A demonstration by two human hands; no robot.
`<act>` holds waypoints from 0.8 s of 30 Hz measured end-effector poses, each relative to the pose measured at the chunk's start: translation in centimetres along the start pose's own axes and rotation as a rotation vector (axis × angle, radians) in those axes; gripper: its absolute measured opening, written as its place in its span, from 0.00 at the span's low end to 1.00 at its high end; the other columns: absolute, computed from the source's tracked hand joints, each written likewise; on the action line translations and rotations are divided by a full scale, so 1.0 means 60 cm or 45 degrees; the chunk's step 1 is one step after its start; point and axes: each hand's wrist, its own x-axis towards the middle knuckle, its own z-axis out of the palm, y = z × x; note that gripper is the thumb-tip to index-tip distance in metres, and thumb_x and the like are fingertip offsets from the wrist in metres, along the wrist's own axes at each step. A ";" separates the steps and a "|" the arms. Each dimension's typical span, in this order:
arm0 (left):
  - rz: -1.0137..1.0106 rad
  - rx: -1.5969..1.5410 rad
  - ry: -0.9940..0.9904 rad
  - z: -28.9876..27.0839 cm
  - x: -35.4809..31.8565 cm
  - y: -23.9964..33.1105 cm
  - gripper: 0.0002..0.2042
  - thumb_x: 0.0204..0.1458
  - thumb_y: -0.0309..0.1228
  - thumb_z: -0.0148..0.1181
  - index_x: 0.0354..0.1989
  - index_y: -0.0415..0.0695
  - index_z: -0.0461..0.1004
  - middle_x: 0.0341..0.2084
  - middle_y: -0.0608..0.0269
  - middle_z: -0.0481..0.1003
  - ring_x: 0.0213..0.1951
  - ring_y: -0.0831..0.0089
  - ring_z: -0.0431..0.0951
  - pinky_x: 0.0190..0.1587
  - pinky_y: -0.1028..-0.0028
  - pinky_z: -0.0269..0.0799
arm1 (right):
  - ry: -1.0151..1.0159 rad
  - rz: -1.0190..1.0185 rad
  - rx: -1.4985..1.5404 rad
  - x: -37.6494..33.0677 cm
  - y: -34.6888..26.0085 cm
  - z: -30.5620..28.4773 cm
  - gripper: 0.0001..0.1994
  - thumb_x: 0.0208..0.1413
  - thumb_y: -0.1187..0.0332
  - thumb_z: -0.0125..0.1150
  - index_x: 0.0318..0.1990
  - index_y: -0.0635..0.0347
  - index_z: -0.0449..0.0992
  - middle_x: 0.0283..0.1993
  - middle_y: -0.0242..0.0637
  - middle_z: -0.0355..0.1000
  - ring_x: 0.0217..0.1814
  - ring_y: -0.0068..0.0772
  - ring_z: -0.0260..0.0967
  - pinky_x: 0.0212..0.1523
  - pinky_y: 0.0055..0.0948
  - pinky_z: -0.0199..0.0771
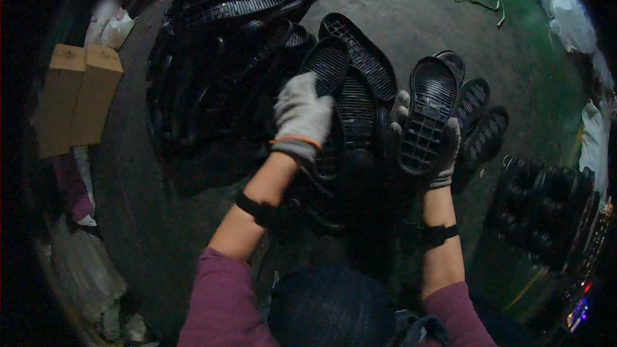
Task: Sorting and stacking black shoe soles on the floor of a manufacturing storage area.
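My right hand [449, 148], in a pale knit glove, holds a black shoe sole [429, 112] from beneath. Its gridded, ribbed face is turned up, and the fingers curl round both edges. My left hand [301, 112], gloved too with an orange band at the cuff, grips the near end of another black sole [326, 64]. Between the hands, more ribbed soles [357, 106] lie overlapping, with a longer sole [360, 58] tilted behind them. Just beyond my right hand several patterned soles [486, 133] lean together.
A large heap of black soles [212, 90] rises at the left. Cardboard boxes [80, 96] stand at the far left. Stacked dark soles [540, 205] sit at the lower right. Pale plastic bags [572, 19] line the right edge, and a green strip [481, 4] lies on the concrete floor [411, 6].
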 end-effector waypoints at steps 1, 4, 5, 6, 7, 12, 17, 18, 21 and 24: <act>-0.289 0.060 -0.119 -0.005 0.006 -0.028 0.30 0.57 0.40 0.59 0.69 0.45 0.63 0.65 0.46 0.65 0.65 0.46 0.64 0.69 0.55 0.60 | 0.001 0.000 0.004 -0.009 -0.005 -0.001 0.50 0.54 0.43 0.69 0.75 0.62 0.49 0.69 0.53 0.63 0.68 0.60 0.64 0.70 0.53 0.63; -0.258 0.193 0.197 0.011 0.019 -0.128 0.25 0.54 0.37 0.59 0.62 0.45 0.69 0.58 0.48 0.71 0.60 0.49 0.71 0.64 0.55 0.66 | 0.102 -0.007 0.051 -0.017 0.001 0.017 0.50 0.55 0.43 0.68 0.74 0.64 0.47 0.69 0.51 0.62 0.70 0.58 0.62 0.70 0.53 0.64; -0.056 0.066 0.369 0.023 0.029 -0.129 0.21 0.55 0.35 0.58 0.59 0.46 0.73 0.57 0.49 0.73 0.59 0.51 0.71 0.63 0.57 0.67 | 0.115 -0.026 0.019 -0.028 -0.017 0.022 0.50 0.55 0.43 0.68 0.74 0.64 0.47 0.69 0.51 0.62 0.70 0.58 0.62 0.70 0.53 0.64; -0.029 0.102 0.478 0.007 0.038 -0.142 0.19 0.55 0.34 0.58 0.56 0.46 0.75 0.56 0.49 0.73 0.59 0.51 0.72 0.62 0.57 0.68 | 0.073 -0.013 -0.031 -0.032 -0.025 0.024 0.49 0.57 0.45 0.67 0.74 0.64 0.45 0.72 0.47 0.57 0.72 0.52 0.60 0.72 0.51 0.60; 0.003 0.139 0.596 -0.023 0.053 -0.154 0.17 0.56 0.32 0.57 0.54 0.47 0.77 0.56 0.50 0.74 0.58 0.51 0.72 0.62 0.58 0.68 | 0.023 -0.001 -0.083 -0.033 -0.029 0.032 0.48 0.59 0.47 0.66 0.74 0.65 0.44 0.76 0.42 0.53 0.74 0.47 0.58 0.75 0.49 0.57; -0.353 0.325 0.598 -0.154 0.117 -0.255 0.09 0.58 0.33 0.57 0.41 0.49 0.82 0.46 0.53 0.78 0.53 0.55 0.76 0.58 0.59 0.71 | 0.132 -0.102 -0.292 -0.043 -0.014 0.067 0.47 0.61 0.46 0.64 0.75 0.65 0.44 0.75 0.43 0.53 0.73 0.46 0.59 0.75 0.49 0.57; -0.289 0.206 1.063 -0.176 0.191 -0.296 0.12 0.59 0.38 0.57 0.46 0.49 0.81 0.50 0.54 0.78 0.57 0.56 0.75 0.59 0.59 0.70 | 0.133 -0.026 -0.169 -0.046 -0.027 0.053 0.46 0.59 0.43 0.62 0.73 0.67 0.49 0.75 0.44 0.56 0.69 0.47 0.64 0.71 0.53 0.62; -0.187 0.197 1.133 -0.198 0.216 -0.312 0.13 0.59 0.39 0.56 0.47 0.50 0.81 0.50 0.54 0.78 0.57 0.54 0.75 0.60 0.58 0.70 | 0.201 -0.080 -0.223 -0.039 -0.010 0.057 0.45 0.60 0.42 0.60 0.73 0.67 0.50 0.75 0.44 0.55 0.69 0.48 0.63 0.70 0.54 0.62; 0.030 0.415 1.096 -0.335 0.314 -0.355 0.14 0.59 0.39 0.56 0.50 0.50 0.80 0.53 0.53 0.77 0.57 0.51 0.74 0.61 0.57 0.69 | 0.194 -0.011 -0.223 -0.018 0.027 0.056 0.47 0.60 0.42 0.61 0.74 0.66 0.49 0.75 0.46 0.56 0.67 0.52 0.66 0.68 0.54 0.67; -0.133 0.683 0.390 -0.300 0.384 -0.279 0.20 0.60 0.35 0.52 0.60 0.51 0.74 0.64 0.52 0.70 0.64 0.49 0.69 0.65 0.55 0.65 | 0.280 -0.083 -0.315 -0.018 0.032 0.065 0.42 0.62 0.41 0.57 0.72 0.66 0.56 0.75 0.47 0.56 0.66 0.54 0.67 0.66 0.56 0.68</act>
